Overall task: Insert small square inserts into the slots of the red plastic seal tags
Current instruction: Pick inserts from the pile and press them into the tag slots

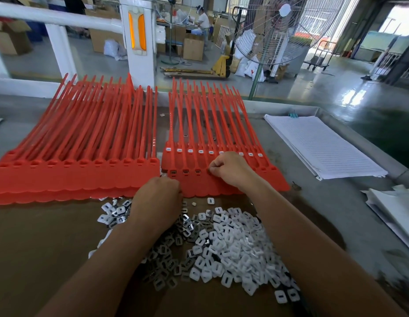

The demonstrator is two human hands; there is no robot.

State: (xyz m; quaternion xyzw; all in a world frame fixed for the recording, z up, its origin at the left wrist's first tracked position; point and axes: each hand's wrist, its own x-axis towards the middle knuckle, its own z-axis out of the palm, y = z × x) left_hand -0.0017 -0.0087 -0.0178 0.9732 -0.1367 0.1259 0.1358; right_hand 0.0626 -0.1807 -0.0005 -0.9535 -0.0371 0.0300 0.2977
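Observation:
Two stacks of red seal tags lie on the table, a left stack (77, 172) and a right stack (199, 186). The right stack's rear row holds white inserts (190, 151) in its slots; the front row has three filled slots (185, 172). My right hand (228, 170) presses its curled fingertips onto the fourth slot of that front row; any insert there is hidden. My left hand (157, 197) rests curled at the right stack's near left edge, its fingers hidden. A heap of small square inserts (224, 245) lies just in front of me.
A pile of lined white paper (322, 145) lies at the right, more white sheets (395, 209) at the far right edge. A white post (139, 42) and a large fan (283, 26) stand behind the table. The table's raised rim (290, 108) runs along the back.

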